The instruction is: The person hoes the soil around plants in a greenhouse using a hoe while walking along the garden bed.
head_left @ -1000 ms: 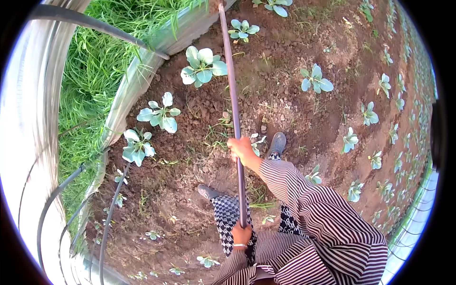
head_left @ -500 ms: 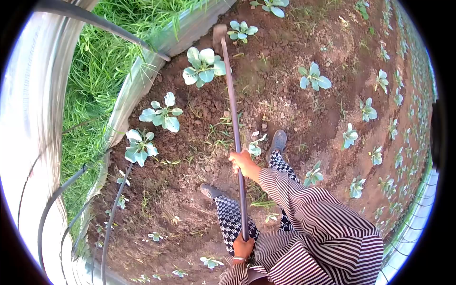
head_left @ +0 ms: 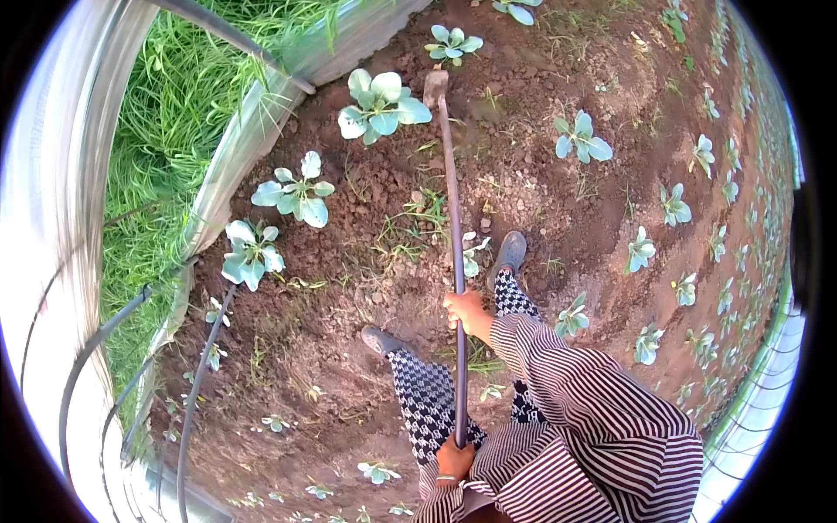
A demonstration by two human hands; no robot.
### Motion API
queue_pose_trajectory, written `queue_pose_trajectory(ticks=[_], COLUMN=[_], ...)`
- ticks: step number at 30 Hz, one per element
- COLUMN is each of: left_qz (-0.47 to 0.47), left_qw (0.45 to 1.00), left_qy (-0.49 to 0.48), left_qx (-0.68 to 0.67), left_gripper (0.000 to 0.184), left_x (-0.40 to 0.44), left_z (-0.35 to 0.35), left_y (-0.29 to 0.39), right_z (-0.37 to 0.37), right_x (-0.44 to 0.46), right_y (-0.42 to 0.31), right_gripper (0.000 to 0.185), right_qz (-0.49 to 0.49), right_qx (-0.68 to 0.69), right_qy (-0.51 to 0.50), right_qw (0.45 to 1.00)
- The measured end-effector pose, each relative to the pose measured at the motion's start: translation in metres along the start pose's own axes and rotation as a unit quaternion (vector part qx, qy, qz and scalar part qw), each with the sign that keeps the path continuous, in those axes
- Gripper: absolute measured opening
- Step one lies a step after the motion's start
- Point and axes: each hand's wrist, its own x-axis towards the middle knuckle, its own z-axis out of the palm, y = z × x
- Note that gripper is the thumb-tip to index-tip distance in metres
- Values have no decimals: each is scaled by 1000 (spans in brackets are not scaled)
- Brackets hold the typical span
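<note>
A long-handled hoe [head_left: 453,200] runs up the middle of the view, its metal blade [head_left: 435,85] on or just over the soil between two leafy seedlings. My right hand [head_left: 468,312] is wrapped round the middle of the handle. Lower down, near my hip, my left hand [head_left: 455,457] grips the handle's end. Closest to the blade are a broad-leaved cabbage-like plant [head_left: 381,108] on its left and a smaller seedling [head_left: 453,42] just beyond it. Another small plant [head_left: 472,254] grows beside the handle, near my right shoe [head_left: 512,250].
More seedlings [head_left: 582,138] stand in rows to the right. On the left, clear plastic sheeting [head_left: 235,170] borders tall grass [head_left: 166,139], with dark bent poles [head_left: 205,375] along it. Weeds [head_left: 423,218] grow in the brown soil. My left shoe [head_left: 379,340] stands on bare ground.
The hoe's blade has come down toward me and slightly right, away from the far seedling. Both hands have shifted with the handle, a little lower and to the right.
</note>
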Motion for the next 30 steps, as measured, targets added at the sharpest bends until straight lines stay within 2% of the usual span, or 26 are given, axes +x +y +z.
queue_pose_trajectory(ticks=[1,2,4,6,8,10,11,12,14,16,18,20,22,24,25,26,27,29,30], left_qz=[0,23,50,69,121,91,105,111,94,86,40,72,70,75,79,104,95,97,105], left_qw=[1000,998,996,994,982,987,988,990,994,995,999,995,993,995,996,993,990,974,963], left_qy=[19,52,73,87,146,128,115,89,10,42,29,72,91,60,46,26,-9,-60,-76], left_qx=[25,22,17,-6,-19,-24,2,-19,-48,-18,5,1,4,-30,-12,-59,-106,-196,-238], left_gripper=[42,41,40,38,33,29,29,31,35,38,41,41,36,41,35,28,22,9,9], left_x=[1,16,43,75,96,106,109,111,71,45,22,29,44,67,82,97,117,136,135], left_z=[-5,4,0,-9,-23,-30,-24,-7,5,9,-2,-5,-4,-5,-5,-5,2,0,-7], left_y=[6,-12,-4,15,51,82,88,83,79,41,21,7,6,15,23,33,36,67,93], right_z=[2,8,26,47,57,61,59,52,16,22,17,22,22,28,28,33,34,38,38], right_x=[4,1,-17,-21,3,30,45,54,48,22,11,8,12,21,25,24,33,58,68], right_y=[2,-6,-42,-80,-113,-141,-146,-142,-97,-68,-34,-32,-40,-60,-74,-92,-110,-147,-160], right_gripper=[13,13,12,12,9,9,12,17,18,16,16,15,17,17,18,15,10,14,16], right_qz=[3,-21,-67,-143,-184,-183,-178,-195,-213,-79,-55,-17,-50,-101,-138,-180,-211,-250,-271], right_qx=[33,34,33,-2,-11,-30,-25,-92,-87,-50,-45,-11,-4,-5,-12,-30,-55,-133,-181], right_qy=[-27,-46,-77,-38,-82,-79,-68,-18,-95,-7,-21,-18,-29,-30,-62,-23,-34,4,11], right_qw=[999,998,994,989,979,980,981,976,968,996,997,1000,998,994,988,983,975,959,946])
